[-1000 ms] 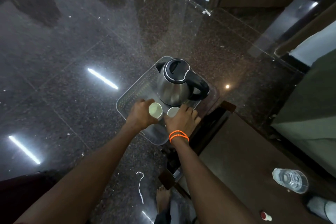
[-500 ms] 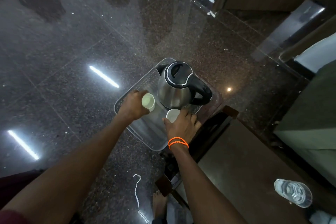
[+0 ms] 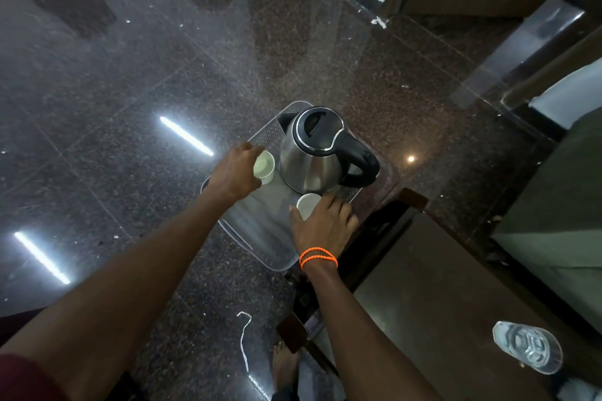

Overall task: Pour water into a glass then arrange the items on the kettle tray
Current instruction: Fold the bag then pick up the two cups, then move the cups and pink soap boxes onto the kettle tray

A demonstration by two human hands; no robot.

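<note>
Dark speckled granite flooring shines under the grey rectangular plastic tray [image 3: 257, 231], which carries a brushed-steel electric kettle with a black lid and handle [image 3: 309, 166]; I judge that the heavy item, best lifted by its handle at 3 o'clock. At the kettle's 9 o'clock the left hand [image 3: 236, 171] curls round a small white cup [image 3: 264, 163], and at 6 o'clock the right hand [image 3: 321, 225] pinches a second small white cup [image 3: 308, 203]. Both cups look light, rigid, probably breakable, best held by their sides.
</note>
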